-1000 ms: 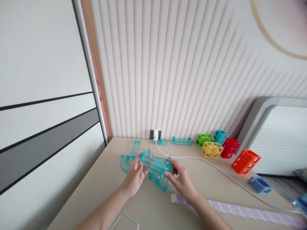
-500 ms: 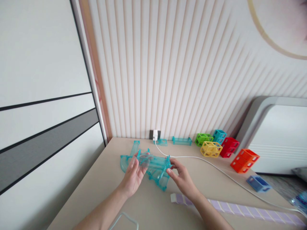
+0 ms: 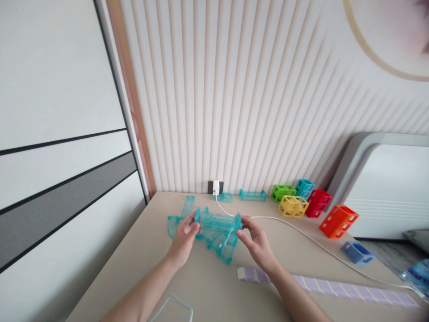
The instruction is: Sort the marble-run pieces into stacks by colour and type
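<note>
A translucent teal plastic track piece (image 3: 217,220) is held level between my two hands above the table. My left hand (image 3: 183,236) pinches its left end, thumb in front and fingers partly behind. At the other end, my right hand (image 3: 256,242) grips the raised end bracket between thumb and fingers. Below and behind it lie more teal pieces, one of them curved (image 3: 223,246); overlap and transparency blur where each begins. Another curved teal piece (image 3: 172,227) shows left of my left hand, near a straight teal strip (image 3: 188,205).
A straight teal piece (image 3: 253,196) lies by the wall. Green (image 3: 283,192), yellow (image 3: 293,206), red (image 3: 318,203) and orange (image 3: 338,221) open-frame blocks stand at right. A white cable (image 3: 301,229) runs from the charger (image 3: 216,188) past a lilac striped strip (image 3: 355,291).
My left hand has turned and shifted its hold to the left end of the track piece. My right hand remains at the right end, with its fingers slightly shifted.
</note>
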Demonstrator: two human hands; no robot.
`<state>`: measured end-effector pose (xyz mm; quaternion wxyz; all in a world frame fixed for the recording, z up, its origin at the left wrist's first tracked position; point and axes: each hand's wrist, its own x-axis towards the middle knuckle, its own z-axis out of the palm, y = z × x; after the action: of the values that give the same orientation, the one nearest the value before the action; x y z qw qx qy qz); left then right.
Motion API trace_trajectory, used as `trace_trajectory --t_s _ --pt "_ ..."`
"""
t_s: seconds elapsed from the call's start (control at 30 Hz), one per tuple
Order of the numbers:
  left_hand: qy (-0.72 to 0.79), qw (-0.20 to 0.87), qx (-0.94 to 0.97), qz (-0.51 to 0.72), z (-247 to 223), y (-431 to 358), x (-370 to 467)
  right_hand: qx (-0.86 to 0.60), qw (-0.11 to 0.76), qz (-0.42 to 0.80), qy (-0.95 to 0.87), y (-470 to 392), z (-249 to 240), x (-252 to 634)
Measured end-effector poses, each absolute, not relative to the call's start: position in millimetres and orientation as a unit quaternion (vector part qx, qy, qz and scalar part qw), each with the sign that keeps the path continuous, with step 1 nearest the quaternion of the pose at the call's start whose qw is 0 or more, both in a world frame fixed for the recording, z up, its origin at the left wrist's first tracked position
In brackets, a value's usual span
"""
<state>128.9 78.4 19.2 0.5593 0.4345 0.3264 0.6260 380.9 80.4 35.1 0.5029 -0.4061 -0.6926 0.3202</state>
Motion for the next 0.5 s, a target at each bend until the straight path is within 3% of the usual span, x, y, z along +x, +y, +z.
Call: trace_trajectory --t_s 0.5 --pt "0.38 0.537 0.42 0.625 15.2 82.9 123.8 -0.394 0.487 0.293 -0.722 88.2 34.6 395.0"
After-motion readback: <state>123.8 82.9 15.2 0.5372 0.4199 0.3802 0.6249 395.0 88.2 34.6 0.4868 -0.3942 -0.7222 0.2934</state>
